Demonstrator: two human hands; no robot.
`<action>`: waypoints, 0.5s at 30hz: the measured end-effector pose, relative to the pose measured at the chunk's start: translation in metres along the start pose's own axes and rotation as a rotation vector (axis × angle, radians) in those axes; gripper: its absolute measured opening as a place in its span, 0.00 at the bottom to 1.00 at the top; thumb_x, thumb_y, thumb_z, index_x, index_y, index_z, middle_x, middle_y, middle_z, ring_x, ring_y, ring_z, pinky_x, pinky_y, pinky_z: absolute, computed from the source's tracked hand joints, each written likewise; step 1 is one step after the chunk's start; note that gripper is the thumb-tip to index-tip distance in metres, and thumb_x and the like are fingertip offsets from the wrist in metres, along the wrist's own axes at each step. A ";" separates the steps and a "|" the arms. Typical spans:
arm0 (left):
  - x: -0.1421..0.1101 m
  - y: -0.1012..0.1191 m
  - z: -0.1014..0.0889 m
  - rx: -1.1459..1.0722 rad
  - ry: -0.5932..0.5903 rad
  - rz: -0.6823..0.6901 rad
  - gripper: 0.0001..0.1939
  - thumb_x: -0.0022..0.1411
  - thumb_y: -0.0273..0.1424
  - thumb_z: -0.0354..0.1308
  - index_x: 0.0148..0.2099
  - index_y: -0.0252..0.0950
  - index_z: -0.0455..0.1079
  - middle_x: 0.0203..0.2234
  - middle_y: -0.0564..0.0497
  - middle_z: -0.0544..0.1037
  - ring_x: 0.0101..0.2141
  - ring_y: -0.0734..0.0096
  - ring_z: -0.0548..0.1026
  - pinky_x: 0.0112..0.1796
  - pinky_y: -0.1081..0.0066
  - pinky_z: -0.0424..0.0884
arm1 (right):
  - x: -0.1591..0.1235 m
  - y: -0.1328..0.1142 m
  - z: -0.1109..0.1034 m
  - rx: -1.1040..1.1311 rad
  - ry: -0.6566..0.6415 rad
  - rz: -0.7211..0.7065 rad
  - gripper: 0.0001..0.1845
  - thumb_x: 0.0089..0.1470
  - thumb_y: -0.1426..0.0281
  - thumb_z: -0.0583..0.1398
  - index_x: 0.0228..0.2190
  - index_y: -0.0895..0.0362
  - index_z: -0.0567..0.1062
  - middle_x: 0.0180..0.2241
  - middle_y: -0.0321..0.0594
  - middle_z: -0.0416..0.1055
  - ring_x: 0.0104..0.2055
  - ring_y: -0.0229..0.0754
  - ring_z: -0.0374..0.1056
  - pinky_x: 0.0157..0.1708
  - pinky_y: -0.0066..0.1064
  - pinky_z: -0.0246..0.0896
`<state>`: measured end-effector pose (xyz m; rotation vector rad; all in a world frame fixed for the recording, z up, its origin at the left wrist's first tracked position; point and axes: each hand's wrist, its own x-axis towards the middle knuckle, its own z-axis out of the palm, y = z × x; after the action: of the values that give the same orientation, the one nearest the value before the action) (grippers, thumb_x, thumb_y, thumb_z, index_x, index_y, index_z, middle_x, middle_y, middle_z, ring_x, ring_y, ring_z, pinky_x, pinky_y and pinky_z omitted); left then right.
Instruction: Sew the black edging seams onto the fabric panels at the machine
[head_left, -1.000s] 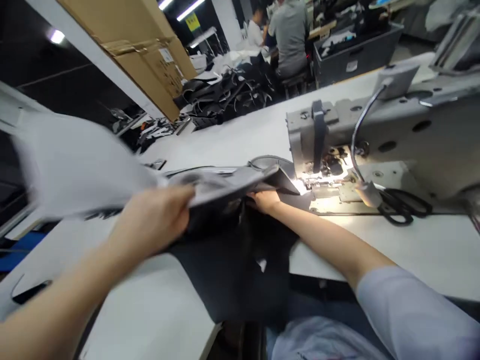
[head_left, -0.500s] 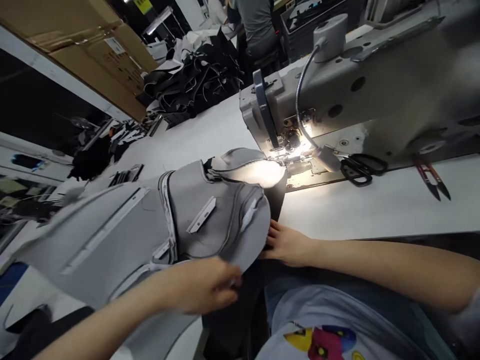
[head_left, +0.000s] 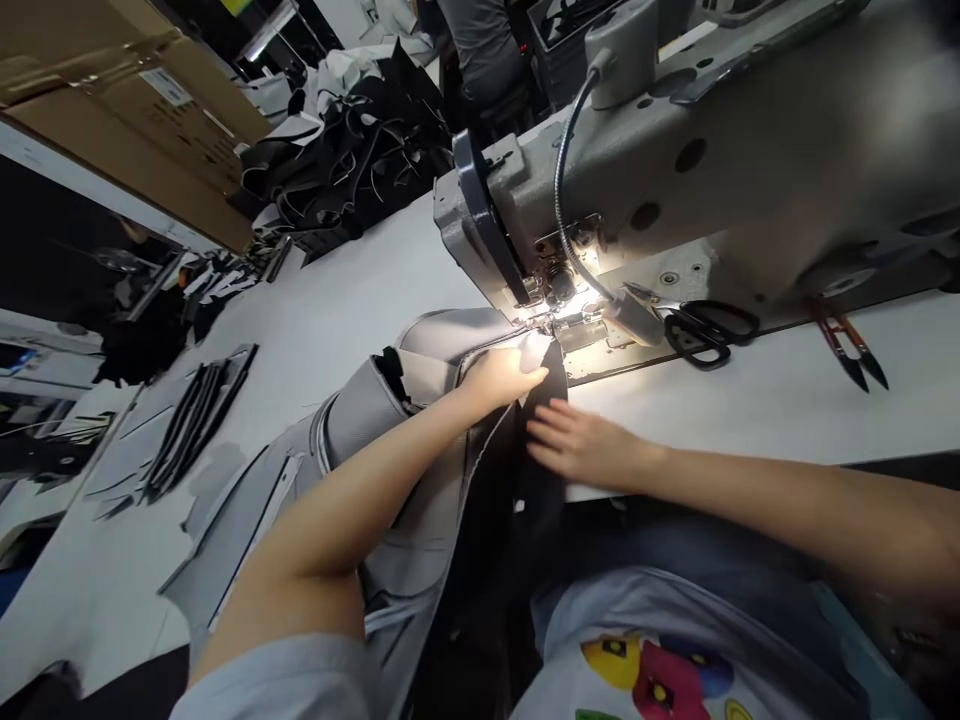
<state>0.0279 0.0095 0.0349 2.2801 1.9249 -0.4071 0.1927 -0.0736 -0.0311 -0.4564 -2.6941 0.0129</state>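
Observation:
A grey fabric cover (head_left: 427,545) with black edging lies bunched on the table, its far end under the lit needle area of the sewing machine (head_left: 559,285). My left hand (head_left: 499,380) grips the cover's edge just in front of the presser foot; its thumb points right and the other fingers are partly hidden. A dark fabric strip (head_left: 553,385) runs from the needle area down toward my lap. On this strip rests my right hand (head_left: 581,445), fingers stretched out and slightly blurred, close to the table's front edge.
Black-handled scissors (head_left: 709,330) and red-handled thread snips (head_left: 847,340) lie right of the needle. Stacked fabric pieces (head_left: 191,425) sit at the left. Behind are a dark fabric heap (head_left: 345,170), cardboard boxes (head_left: 135,120) and a seated person (head_left: 480,45).
My left hand has moved forward and right, from above the cover to its edge near the needle. The cover has bunched up and shifted. My right hand's fingers now show on the dark strip.

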 end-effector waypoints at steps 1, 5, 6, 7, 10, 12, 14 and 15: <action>-0.003 -0.001 0.004 0.013 0.067 -0.012 0.16 0.62 0.41 0.57 0.41 0.33 0.74 0.28 0.45 0.78 0.30 0.59 0.76 0.32 0.67 0.71 | 0.007 0.011 0.000 -0.083 -0.005 0.057 0.17 0.61 0.74 0.55 0.50 0.63 0.75 0.51 0.58 0.72 0.53 0.55 0.68 0.54 0.49 0.61; -0.009 -0.005 0.018 0.085 0.289 0.129 0.21 0.63 0.28 0.52 0.58 0.34 0.68 0.43 0.41 0.79 0.34 0.61 0.78 0.35 0.67 0.73 | 0.031 0.025 0.008 -0.250 -0.065 0.149 0.19 0.63 0.79 0.50 0.49 0.70 0.75 0.47 0.63 0.74 0.48 0.55 0.71 0.48 0.46 0.65; -0.008 -0.007 0.021 0.079 0.331 0.211 0.23 0.63 0.25 0.50 0.60 0.35 0.67 0.48 0.41 0.77 0.38 0.61 0.78 0.38 0.67 0.74 | 0.033 0.021 0.011 -0.258 -0.066 0.126 0.19 0.62 0.79 0.50 0.47 0.71 0.76 0.46 0.64 0.74 0.46 0.54 0.72 0.46 0.45 0.66; -0.007 -0.009 0.023 0.067 0.355 0.295 0.24 0.63 0.23 0.48 0.60 0.36 0.67 0.52 0.41 0.75 0.42 0.61 0.78 0.42 0.67 0.74 | 0.033 0.017 0.012 -0.263 -0.054 0.101 0.18 0.62 0.80 0.50 0.46 0.72 0.76 0.45 0.65 0.75 0.45 0.54 0.73 0.46 0.44 0.66; -0.003 -0.015 0.022 0.040 0.314 0.453 0.27 0.62 0.18 0.44 0.62 0.32 0.66 0.56 0.38 0.71 0.54 0.60 0.72 0.54 0.63 0.71 | 0.026 0.006 0.016 -0.281 0.021 0.062 0.17 0.61 0.80 0.52 0.47 0.73 0.76 0.47 0.66 0.74 0.47 0.56 0.73 0.48 0.46 0.68; -0.002 -0.015 0.014 0.039 0.230 0.490 0.30 0.58 0.15 0.44 0.63 0.30 0.65 0.58 0.38 0.70 0.58 0.60 0.69 0.59 0.62 0.67 | 0.020 0.003 0.017 -0.284 0.055 0.085 0.17 0.61 0.79 0.54 0.48 0.72 0.76 0.48 0.65 0.74 0.49 0.58 0.73 0.49 0.47 0.68; -0.002 -0.012 0.003 0.030 0.124 0.504 0.34 0.55 0.14 0.44 0.63 0.30 0.64 0.60 0.40 0.68 0.61 0.61 0.66 0.62 0.63 0.64 | 0.017 0.003 0.016 -0.256 0.058 0.114 0.18 0.62 0.77 0.55 0.51 0.68 0.76 0.50 0.62 0.73 0.51 0.57 0.72 0.51 0.48 0.67; -0.002 -0.010 -0.003 0.025 0.066 0.510 0.34 0.54 0.13 0.44 0.63 0.29 0.64 0.61 0.41 0.68 0.61 0.62 0.65 0.62 0.64 0.62 | 0.017 0.003 0.016 -0.235 0.054 0.128 0.19 0.62 0.77 0.55 0.52 0.66 0.75 0.51 0.61 0.73 0.52 0.57 0.72 0.51 0.49 0.67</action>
<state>0.0186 0.0105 0.0385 2.7029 1.2864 -0.2932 0.1730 -0.0645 -0.0395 -0.6885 -2.6199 -0.2783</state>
